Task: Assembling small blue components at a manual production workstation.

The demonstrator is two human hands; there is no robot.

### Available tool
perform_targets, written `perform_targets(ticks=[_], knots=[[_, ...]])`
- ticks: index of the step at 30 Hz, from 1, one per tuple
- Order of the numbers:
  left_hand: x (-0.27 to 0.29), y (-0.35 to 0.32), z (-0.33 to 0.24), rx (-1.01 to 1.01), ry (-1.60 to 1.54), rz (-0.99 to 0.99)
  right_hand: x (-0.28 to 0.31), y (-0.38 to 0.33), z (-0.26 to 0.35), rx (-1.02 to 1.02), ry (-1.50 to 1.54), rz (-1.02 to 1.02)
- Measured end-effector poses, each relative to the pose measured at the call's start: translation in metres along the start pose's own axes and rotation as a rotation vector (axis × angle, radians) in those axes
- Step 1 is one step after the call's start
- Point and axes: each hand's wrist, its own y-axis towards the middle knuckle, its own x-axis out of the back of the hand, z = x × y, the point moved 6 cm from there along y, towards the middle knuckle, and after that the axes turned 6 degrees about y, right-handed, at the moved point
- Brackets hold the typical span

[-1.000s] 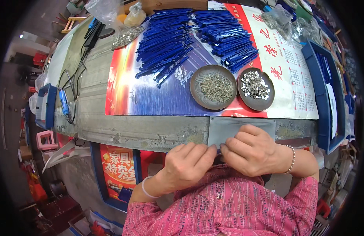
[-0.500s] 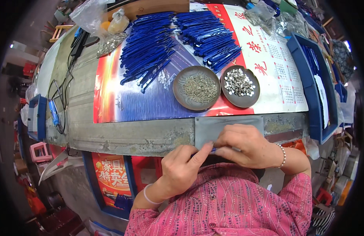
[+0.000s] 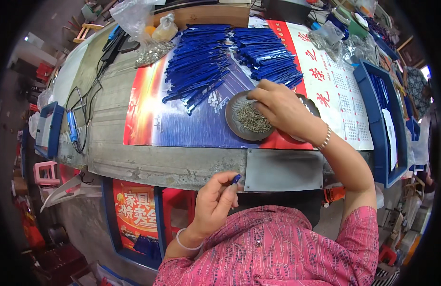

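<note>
My left hand (image 3: 215,202) stays near my chest at the table's front edge, its fingers pinched on a small blue plastic piece (image 3: 235,179). My right hand (image 3: 277,106) reaches forward over a round dark dish (image 3: 239,125) of small metal pins, fingertips together at the dish's far rim. Whether it has a pin between its fingers I cannot tell. A second dish (image 3: 313,107) lies mostly hidden under my right wrist. Two heaps of blue plastic strips (image 3: 201,62) lie beyond the dishes.
A grey metal plate (image 3: 283,170) lies at the table's front edge. A blue tray (image 3: 378,114) stands at the right, clear bags (image 3: 153,47) of small parts at the back. Cables and a blue bin (image 3: 50,129) sit at the left, a pink stool (image 3: 45,172) below.
My right hand left the front edge, where both hands worked together, and reached out to the dish of pins. My left hand stayed back with the blue piece.
</note>
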Motion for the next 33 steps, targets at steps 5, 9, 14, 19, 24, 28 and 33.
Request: perform_targets(ticks=[5, 9, 14, 19, 24, 28, 33], knots=[[0.009, -0.005, 0.006, 0.031, -0.025, -0.037, -0.028, 0.044, -0.023, 0.061, -0.284, 0.087], [0.017, -0.006, 0.012, 0.045, -0.022, -0.041, -0.037, 0.062, -0.030, 0.092, -0.379, 0.110], [0.023, -0.004, 0.014, 0.047, -0.011, -0.044, -0.041, 0.071, -0.029, 0.116, -0.403, 0.119], [0.025, 0.000, 0.015, 0.035, -0.036, -0.050, -0.047, 0.074, -0.032, 0.125, -0.440, 0.157], [0.026, 0.001, 0.017, 0.034, -0.035, -0.040, -0.048, 0.077, -0.031, 0.160, -0.454, 0.148], [0.027, 0.005, 0.018, 0.043, -0.042, -0.054, -0.051, 0.088, -0.037, 0.216, -0.451, 0.206], [0.027, 0.007, 0.016, 0.063, -0.135, -0.087, -0.059, 0.104, -0.049, 0.201, -0.485, 0.403]])
